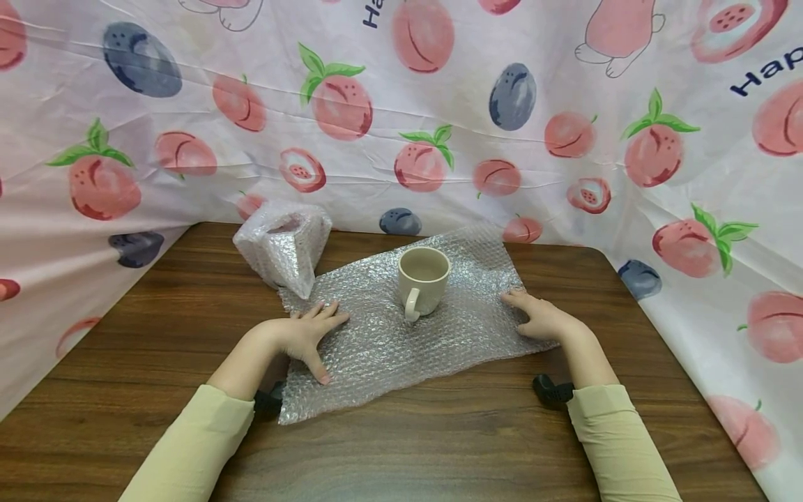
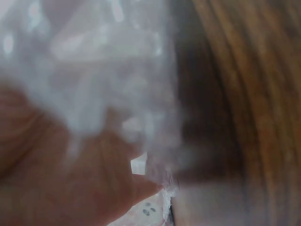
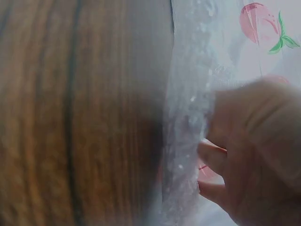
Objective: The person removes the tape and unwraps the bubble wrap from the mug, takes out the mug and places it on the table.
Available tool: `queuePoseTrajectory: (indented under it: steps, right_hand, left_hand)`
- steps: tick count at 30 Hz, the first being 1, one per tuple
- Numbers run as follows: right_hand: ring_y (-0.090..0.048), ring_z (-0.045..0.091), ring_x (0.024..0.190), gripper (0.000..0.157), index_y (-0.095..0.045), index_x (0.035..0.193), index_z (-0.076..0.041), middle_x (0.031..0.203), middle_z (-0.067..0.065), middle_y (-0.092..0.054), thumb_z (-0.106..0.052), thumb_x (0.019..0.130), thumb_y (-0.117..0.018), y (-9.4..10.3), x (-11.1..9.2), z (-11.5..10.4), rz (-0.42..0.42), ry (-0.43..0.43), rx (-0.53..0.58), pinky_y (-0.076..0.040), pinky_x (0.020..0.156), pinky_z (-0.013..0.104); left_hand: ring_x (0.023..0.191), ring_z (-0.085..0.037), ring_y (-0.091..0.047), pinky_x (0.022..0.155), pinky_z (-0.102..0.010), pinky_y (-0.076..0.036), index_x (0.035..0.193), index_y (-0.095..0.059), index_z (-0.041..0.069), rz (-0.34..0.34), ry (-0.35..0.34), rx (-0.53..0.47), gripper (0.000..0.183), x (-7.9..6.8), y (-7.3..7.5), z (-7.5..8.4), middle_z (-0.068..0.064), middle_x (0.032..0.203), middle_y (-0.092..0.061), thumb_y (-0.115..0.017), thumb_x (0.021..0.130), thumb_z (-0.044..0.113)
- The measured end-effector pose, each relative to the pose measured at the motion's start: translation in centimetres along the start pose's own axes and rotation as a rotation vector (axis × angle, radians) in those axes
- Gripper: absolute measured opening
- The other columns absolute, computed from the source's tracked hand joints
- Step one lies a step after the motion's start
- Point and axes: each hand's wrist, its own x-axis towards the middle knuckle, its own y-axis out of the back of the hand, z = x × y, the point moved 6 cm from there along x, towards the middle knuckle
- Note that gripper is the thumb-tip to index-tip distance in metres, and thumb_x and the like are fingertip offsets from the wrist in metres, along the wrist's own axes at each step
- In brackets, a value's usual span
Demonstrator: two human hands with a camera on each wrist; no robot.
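Resting on the spread wrap (image 1: 376, 355), the mug (image 1: 424, 279) stands between the hands, which are well apart. The left hand (image 1: 304, 338), fingers splayed, lies on the wrap's left side; the right hand (image 1: 544, 319), fingers loosely extended, touches its right side. A bubble-wrapped bundle (image 1: 295, 251) crowds the far-left corner, just beyond the left hand, on the table (image 1: 408, 446) before a fruit-print curtain (image 1: 533, 167).

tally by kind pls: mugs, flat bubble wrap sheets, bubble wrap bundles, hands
Mug: 1
Flat bubble wrap sheet: 1
Bubble wrap bundle: 1
Hands, left hand and right hand: 2
Total: 5
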Motion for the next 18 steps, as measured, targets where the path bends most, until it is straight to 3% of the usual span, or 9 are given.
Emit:
queuePoseTrajectory:
  steps: [4,8,11,18]
  right_hand:
    - [-0.018,0.048,0.137,0.065,-0.032,0.147,0.001,0.152,0.03,-0.018,-0.015,0.092,-0.062,-0.3,-0.1,0.0,-0.027,0.006,0.088,-0.021,0.106,0.061]
    - [-0.013,0.047,0.138,0.082,-0.031,0.148,0.0,0.153,0.029,-0.015,-0.036,0.087,-0.071,-0.4,0.0,0.1,-0.039,-0.012,0.128,-0.018,0.107,0.061]
    - [-0.007,0.049,0.139,0.092,-0.03,0.148,0.002,0.153,0.031,-0.011,-0.039,0.081,-0.076,-0.7,0.2,0.2,-0.053,-0.016,0.152,-0.015,0.107,0.062]
    - [0.0,0.048,0.139,0.096,-0.027,0.15,0.0,0.154,0.03,-0.005,-0.04,0.079,-0.078,-1.0,0.4,0.6,-0.087,-0.042,0.172,-0.012,0.106,0.064]
  left_hand:
    - [0.139,-0.047,0.009,0.102,-0.071,-0.001,0.154,-0.016,0.007,-0.001,0.009,0.0,0.119,0.0,-0.1,-0.4,-0.025,0.156,0.003,-0.087,0.064,0.042]
    - [0.14,-0.046,0.01,0.103,-0.07,-0.001,0.154,-0.017,0.009,0.001,0.003,0.003,0.119,0.0,-0.2,-0.7,-0.023,0.157,0.003,-0.087,0.064,0.042]
    - [0.14,-0.046,0.009,0.103,-0.07,-0.001,0.154,-0.018,0.01,0.0,-0.005,-0.005,0.117,-0.1,-0.1,-0.9,-0.023,0.157,0.003,-0.087,0.064,0.04]
    - [0.14,-0.045,0.008,0.103,-0.071,-0.002,0.154,-0.02,0.014,0.001,-0.027,-0.03,0.113,-0.5,0.1,-1.5,-0.02,0.158,0.002,-0.086,0.065,0.039]
